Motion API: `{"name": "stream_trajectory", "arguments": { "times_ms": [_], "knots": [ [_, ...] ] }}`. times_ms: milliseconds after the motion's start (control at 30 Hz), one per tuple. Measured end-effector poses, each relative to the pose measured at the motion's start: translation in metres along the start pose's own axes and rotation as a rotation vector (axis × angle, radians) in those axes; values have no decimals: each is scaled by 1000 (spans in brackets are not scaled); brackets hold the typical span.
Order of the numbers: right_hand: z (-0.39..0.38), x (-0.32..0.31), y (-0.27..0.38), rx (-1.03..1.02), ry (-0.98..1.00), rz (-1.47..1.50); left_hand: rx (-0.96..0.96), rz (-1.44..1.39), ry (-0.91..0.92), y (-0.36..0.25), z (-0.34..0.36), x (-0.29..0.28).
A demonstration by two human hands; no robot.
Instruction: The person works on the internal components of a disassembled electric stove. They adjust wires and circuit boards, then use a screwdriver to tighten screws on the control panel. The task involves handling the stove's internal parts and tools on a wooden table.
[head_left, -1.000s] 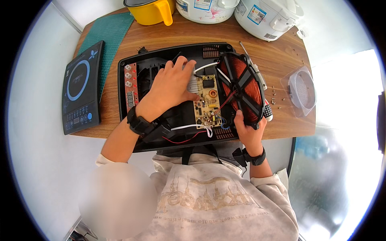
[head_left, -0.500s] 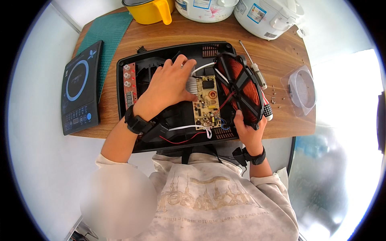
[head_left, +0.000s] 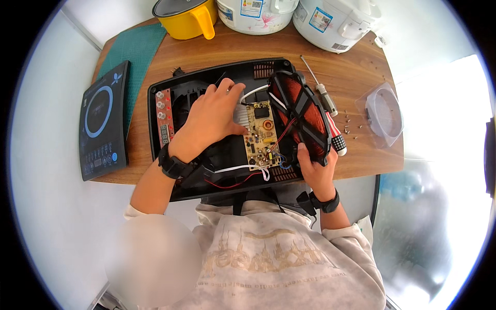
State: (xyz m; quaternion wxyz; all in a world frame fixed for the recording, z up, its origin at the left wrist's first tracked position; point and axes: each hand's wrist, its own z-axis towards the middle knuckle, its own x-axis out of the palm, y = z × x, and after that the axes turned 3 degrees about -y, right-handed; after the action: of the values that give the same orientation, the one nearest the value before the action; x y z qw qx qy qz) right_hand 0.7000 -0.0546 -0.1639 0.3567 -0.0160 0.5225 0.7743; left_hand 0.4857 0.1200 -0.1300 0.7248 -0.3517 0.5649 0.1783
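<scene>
While right fingers [head_left: 305, 159] grip coil [head_left: 302, 116] edge, tabletop [head_left: 232, 49] gap beyond casing [head_left: 235, 150]

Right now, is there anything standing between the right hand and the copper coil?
Nothing visible stands between them: the right hand holds the copper coil by the lower end of its black frame. The screwdriver lies on the table, to the right of the coil, not between them.

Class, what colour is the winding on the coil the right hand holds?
The winding is copper-red, best seen in the head view.
</scene>
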Motion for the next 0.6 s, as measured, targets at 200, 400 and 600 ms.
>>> {"name": "stream_trajectory", "arguments": {
  "times_ms": [200, 400, 600],
  "knots": [
    [5, -11, 8, -1, -33, 34, -10, -72, 35, -8, 5, -14],
    [9, -24, 17, -15, -5, 4, -60, -51, 100, -20, 6, -25],
    [11, -28, 26, -4, -16, 39, -45, -53, 112, -23, 6, -38]
  ]
}}
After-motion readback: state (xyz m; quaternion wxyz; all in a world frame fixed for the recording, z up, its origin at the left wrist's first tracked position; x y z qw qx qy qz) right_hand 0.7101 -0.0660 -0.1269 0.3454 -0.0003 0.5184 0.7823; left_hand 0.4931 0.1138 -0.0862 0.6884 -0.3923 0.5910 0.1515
